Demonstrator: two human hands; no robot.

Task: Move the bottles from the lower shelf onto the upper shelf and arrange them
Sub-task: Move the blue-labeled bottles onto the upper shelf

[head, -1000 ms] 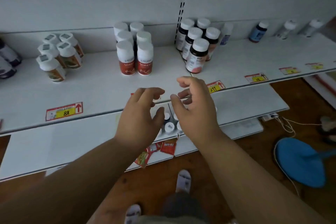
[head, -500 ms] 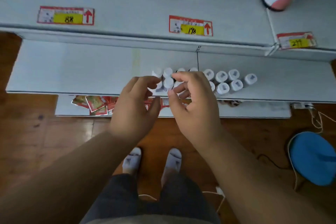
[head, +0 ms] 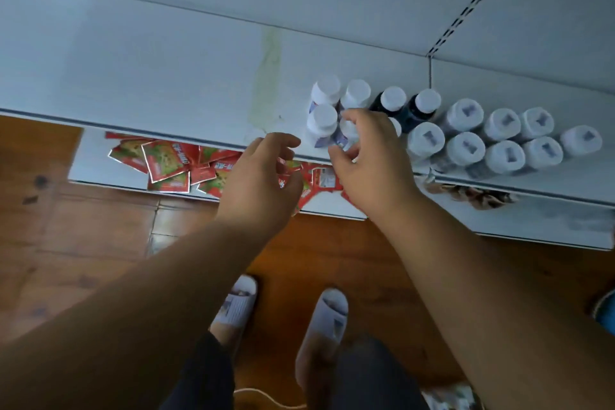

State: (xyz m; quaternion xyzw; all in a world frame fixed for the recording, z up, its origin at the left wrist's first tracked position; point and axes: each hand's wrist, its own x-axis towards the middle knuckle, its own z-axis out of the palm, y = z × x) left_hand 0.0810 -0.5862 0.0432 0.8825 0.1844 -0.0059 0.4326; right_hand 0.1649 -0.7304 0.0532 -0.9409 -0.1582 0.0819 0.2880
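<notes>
Both forearms are bare to the frame's edge, no sleeves, watch or rings visible on the left hand (head: 263,176) or right hand (head: 369,163). The person wears dark trousers (head: 206,376) and white open-toed slippers (head: 327,319) printed with small grey marks.

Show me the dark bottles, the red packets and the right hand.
dark bottles (head: 420,111): head view, dark body under a white cap.
red packets (head: 166,161): head view, face of one packet.
right hand (head: 372,163): head view, back of hand.

A shop aisle: white metal shelving (head: 166,70) with a slotted upright strip (head: 472,3) at the far right, rows of white-capped bottles (head: 466,146) lined up as stock, red packets (head: 166,163) on the bottom shelf, and a wooden floor (head: 83,236).
</notes>
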